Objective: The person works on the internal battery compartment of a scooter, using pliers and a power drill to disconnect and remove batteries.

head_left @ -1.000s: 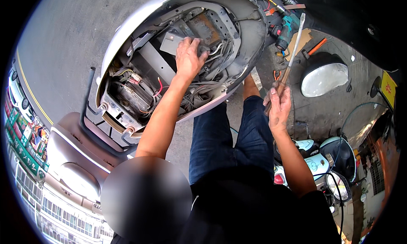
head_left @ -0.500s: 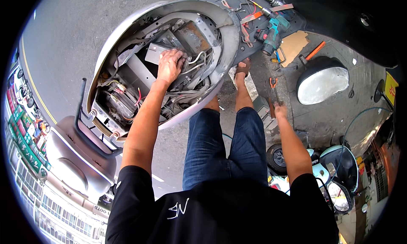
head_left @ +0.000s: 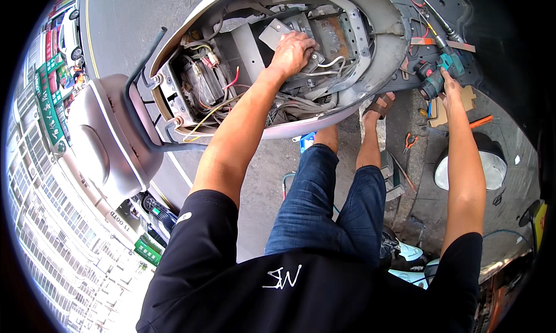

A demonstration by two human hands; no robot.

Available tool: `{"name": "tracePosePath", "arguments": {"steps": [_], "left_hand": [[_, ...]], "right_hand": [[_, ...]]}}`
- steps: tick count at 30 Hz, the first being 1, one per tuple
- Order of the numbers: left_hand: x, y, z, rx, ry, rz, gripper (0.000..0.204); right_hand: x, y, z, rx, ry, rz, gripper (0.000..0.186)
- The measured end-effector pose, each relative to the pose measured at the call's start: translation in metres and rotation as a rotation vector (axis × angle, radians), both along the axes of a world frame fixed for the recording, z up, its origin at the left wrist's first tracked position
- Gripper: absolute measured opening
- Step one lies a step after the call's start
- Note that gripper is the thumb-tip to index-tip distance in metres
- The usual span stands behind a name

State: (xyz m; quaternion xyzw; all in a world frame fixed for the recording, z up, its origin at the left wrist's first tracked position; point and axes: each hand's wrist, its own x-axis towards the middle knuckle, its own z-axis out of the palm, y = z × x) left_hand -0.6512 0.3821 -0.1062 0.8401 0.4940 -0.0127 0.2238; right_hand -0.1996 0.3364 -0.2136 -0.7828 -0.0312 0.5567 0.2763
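Observation:
My left hand (head_left: 294, 52) rests inside the opened body of a scooter (head_left: 382, 20), its fingers bent over a grey box-shaped part (head_left: 274, 34). White cables (head_left: 333, 64) run out beside that hand. Farther right, my right hand (head_left: 450, 87) is at a teal and black cordless drill (head_left: 452, 65) lying on the dark floorboard. Its fingers close on the drill's body, partly hidden from view. A long bit or extension (head_left: 431, 27) points away from the drill. Orange-handled pliers (head_left: 410, 141) lie on the ground nearer to me.
Loose wires (head_left: 217, 116) and a finned metal unit (head_left: 202, 83) fill the left end of the scooter body. A silver top case (head_left: 113, 136) and black grab rail (head_left: 136, 92) stand at left. Cardboard (head_left: 465, 104), an orange-handled tool (head_left: 480, 122) and a pale-faced black part (head_left: 486, 165) lie at right.
My right hand has moved away from beside the pliers, forward and right, onto the drill. My left hand stays on the grey part. The whole view has shifted.

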Motion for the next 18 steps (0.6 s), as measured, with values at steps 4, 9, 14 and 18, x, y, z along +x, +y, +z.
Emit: {"name": "tracePosePath", "arguments": {"steps": [4,9,14,18], "left_hand": [[0.007,0.001,0.005,-0.042,0.032,0.032,0.016],[0.009,-0.003,0.008,-0.053,0.001,0.002,0.019],[0.007,-0.004,0.003,-0.011,0.096,0.001,0.022],[-0.012,-0.004,-0.011,-0.044,0.022,-0.003,0.021]], "right_hand": [[0.034,-0.008,-0.015,0.131,0.37,-0.192,0.027],[0.037,-0.028,0.044,0.24,0.594,-0.347,0.023],[0.007,-0.086,0.163,0.6,0.236,-0.247,0.044],[-0.03,-0.084,0.24,0.651,0.33,0.049,0.047]]}}
